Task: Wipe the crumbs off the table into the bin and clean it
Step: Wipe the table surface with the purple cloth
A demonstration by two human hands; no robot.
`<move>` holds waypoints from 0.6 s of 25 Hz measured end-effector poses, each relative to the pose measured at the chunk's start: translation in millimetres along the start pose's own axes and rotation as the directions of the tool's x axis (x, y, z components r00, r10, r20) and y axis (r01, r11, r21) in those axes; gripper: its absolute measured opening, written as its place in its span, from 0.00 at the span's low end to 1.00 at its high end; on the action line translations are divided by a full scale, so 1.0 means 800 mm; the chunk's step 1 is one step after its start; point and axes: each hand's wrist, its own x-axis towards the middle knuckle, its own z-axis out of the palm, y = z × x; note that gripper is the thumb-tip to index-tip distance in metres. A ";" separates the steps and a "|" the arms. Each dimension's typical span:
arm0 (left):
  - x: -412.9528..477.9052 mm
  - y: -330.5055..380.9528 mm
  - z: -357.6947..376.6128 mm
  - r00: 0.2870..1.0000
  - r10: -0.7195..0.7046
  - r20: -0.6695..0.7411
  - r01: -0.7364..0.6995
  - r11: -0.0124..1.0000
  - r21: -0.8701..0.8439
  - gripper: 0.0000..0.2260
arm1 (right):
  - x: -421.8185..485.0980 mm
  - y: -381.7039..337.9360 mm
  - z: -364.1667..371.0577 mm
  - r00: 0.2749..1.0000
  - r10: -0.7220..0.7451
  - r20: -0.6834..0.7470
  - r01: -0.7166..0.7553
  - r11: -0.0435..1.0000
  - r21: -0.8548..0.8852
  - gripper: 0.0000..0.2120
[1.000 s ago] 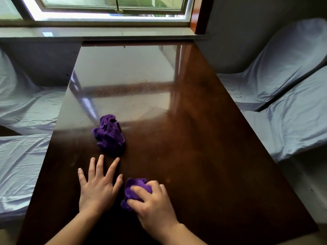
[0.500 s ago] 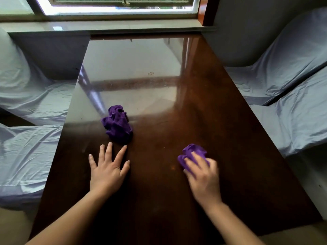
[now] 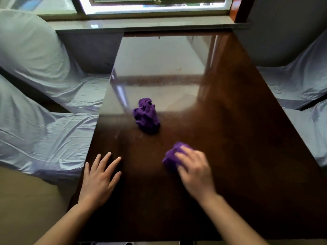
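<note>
A dark glossy wooden table point(image 3: 230, 121) fills the middle of the view. My right hand point(image 3: 194, 170) presses a small purple cloth point(image 3: 170, 157) against the tabletop near the front centre, fingers curled over it. My left hand point(image 3: 99, 179) lies flat on the table near its left edge, fingers spread, holding nothing. A second crumpled purple cloth point(image 3: 146, 115) lies loose on the table farther back, apart from both hands. No crumbs can be made out, and no bin is in view.
Chairs draped in pale blue covers stand on the left point(image 3: 44, 112) and on the right point(image 3: 300, 85) of the table. A window sill point(image 3: 141, 25) and window run along the table's far end. Beige floor point(image 3: 26, 200) shows at lower left.
My right hand slid the cloth from beside my left hand out to the right, then back toward the centre. My left hand stayed flat. The view has shifted.
</note>
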 end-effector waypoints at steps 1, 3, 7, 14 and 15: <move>-0.009 -0.013 -0.001 1.000 -0.003 0.001 0.003 1.000 0.016 0.33 | 0.014 0.011 -0.003 0.995 0.097 0.010 -0.096 0.994 -0.057 0.18; -0.017 -0.033 -0.001 1.000 -0.015 0.008 0.015 0.999 0.030 0.31 | 0.016 0.002 0.014 0.983 0.185 0.008 -0.183 0.975 -0.125 0.19; -0.022 -0.055 0.003 0.999 -0.032 -0.010 0.032 0.999 -0.033 0.30 | -0.050 -0.115 0.086 0.999 -0.025 0.024 0.026 0.999 -0.039 0.15; -0.008 -0.059 0.001 0.997 -0.002 -0.075 -0.007 0.992 -0.124 0.23 | 0.050 -0.170 0.119 0.992 -0.127 0.022 0.124 0.987 0.100 0.12; -0.003 -0.058 0.003 0.996 -0.010 -0.086 -0.002 0.991 -0.132 0.21 | 0.080 -0.165 0.123 0.996 -0.089 0.000 0.088 0.992 0.095 0.12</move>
